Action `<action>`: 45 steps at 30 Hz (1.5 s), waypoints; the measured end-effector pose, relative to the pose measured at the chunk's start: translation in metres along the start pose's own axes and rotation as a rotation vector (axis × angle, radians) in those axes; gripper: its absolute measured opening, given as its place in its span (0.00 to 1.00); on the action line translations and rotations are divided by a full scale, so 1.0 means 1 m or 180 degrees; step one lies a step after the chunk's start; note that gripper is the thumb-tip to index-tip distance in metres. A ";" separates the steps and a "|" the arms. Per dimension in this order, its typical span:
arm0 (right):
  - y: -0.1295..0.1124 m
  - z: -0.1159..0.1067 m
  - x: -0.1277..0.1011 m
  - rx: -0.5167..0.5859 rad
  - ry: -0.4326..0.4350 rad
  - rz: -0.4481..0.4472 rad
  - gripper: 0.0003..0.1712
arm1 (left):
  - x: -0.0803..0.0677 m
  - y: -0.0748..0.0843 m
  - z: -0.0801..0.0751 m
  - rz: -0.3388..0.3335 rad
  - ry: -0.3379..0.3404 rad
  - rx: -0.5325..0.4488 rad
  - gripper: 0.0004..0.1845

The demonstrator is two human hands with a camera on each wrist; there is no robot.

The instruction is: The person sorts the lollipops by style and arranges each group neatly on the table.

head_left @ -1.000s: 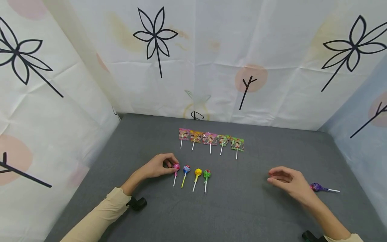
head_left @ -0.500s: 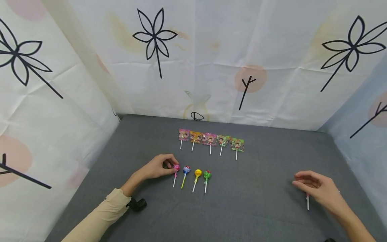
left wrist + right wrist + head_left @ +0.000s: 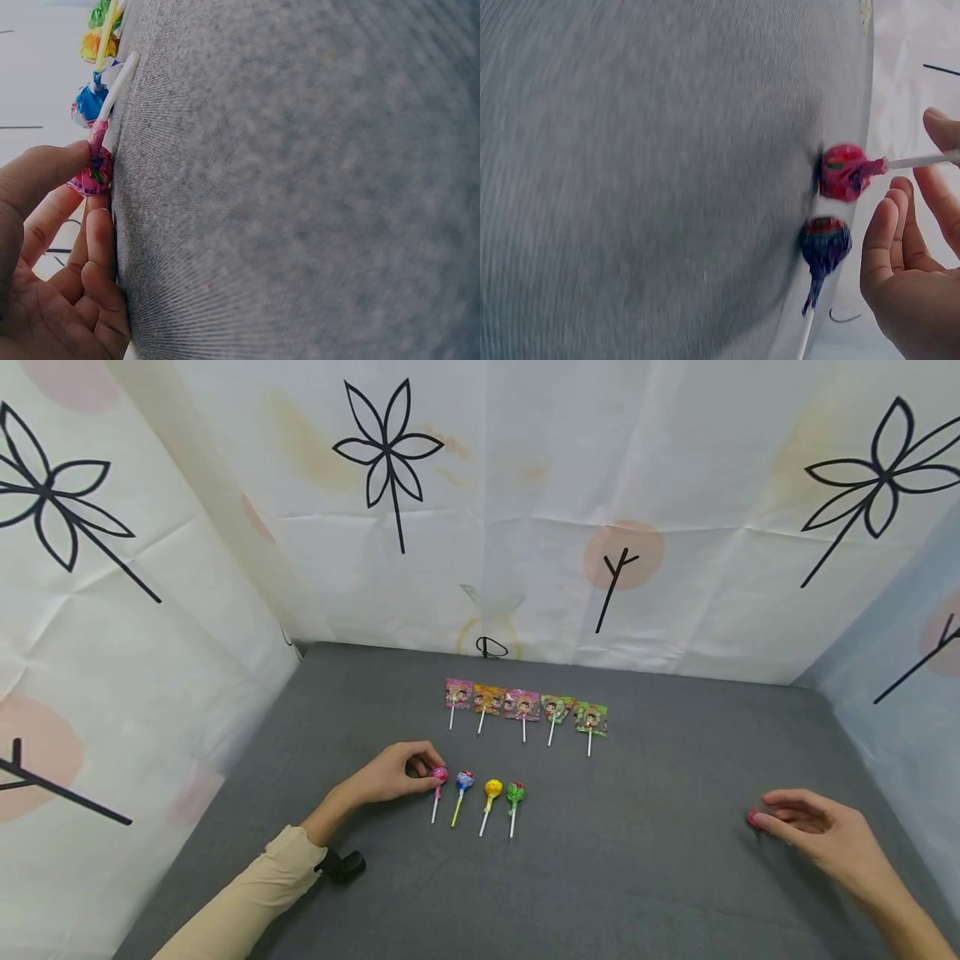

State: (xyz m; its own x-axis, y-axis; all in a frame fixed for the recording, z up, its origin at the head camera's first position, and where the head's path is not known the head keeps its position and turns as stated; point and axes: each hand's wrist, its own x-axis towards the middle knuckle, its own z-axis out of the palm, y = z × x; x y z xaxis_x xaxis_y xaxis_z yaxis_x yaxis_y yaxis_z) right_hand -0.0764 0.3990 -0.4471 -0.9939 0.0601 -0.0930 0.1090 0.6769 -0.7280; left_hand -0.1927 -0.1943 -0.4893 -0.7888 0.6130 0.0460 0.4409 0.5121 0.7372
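Observation:
At the left end of a row of round-headed lollipops, my left hand (image 3: 393, 771) pinches a pink lollipop (image 3: 94, 172) between thumb and fingers. The blue lollipop (image 3: 464, 781), yellow lollipop (image 3: 492, 789) and green lollipop (image 3: 515, 792) lie to its right, sticks towards me. Far right, my right hand (image 3: 832, 839) holds a red-pink lollipop (image 3: 844, 172). Its white stick runs between thumb and fingers in the right wrist view, while in the head view only its head shows past the thumb. A dark purple lollipop (image 3: 826, 244) lies beside it, hidden behind the hand in the head view.
Behind the round lollipops, several flat wrapped lollipops (image 3: 522, 704) form a second row. They lie on a grey cloth-covered table (image 3: 600, 877). White printed fabric (image 3: 525, 527) walls in the back and sides.
My right hand has moved right to the red-pink lollipop; its stick, visible below the hand half a second ago, is now hidden in the head view. My left hand stays put.

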 end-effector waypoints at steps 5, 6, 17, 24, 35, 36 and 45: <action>0.007 -0.003 -0.002 -0.0153 0.0055 -0.0115 0.30 | 0.001 0.000 -0.001 0.0001 -0.0013 0.0003 0.09; 0.008 -0.003 -0.002 -0.0163 0.0047 -0.0147 0.30 | 0.001 0.000 -0.001 0.0004 -0.0011 0.0009 0.09; 0.009 0.006 0.003 -0.0577 0.0144 -0.0297 0.28 | 0.001 -0.002 -0.001 0.0015 -0.0031 -0.0007 0.09; 0.012 0.016 0.005 -0.1020 0.0482 -0.0467 0.18 | -0.001 -0.001 -0.001 0.0038 -0.0037 -0.0008 0.09; 0.008 0.012 0.005 -0.0910 0.0494 -0.0391 0.16 | 0.000 -0.003 0.000 0.0043 -0.0030 -0.0009 0.08; 0.007 0.012 0.005 -0.0878 0.0479 -0.0372 0.17 | 0.000 -0.002 0.000 0.0044 -0.0032 -0.0010 0.09; 0.000 0.007 0.005 -0.0666 0.0356 -0.0267 0.21 | 0.000 -0.002 0.000 0.0038 -0.0021 0.0009 0.09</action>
State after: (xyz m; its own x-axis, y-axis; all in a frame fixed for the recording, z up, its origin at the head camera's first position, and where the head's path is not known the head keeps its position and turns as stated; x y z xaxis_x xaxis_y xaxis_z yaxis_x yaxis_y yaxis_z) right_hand -0.0809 0.3943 -0.4526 -0.9965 0.0703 0.0460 0.0314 0.8194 -0.5724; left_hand -0.1934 -0.1953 -0.4906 -0.7806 0.6230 0.0502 0.4515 0.5065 0.7346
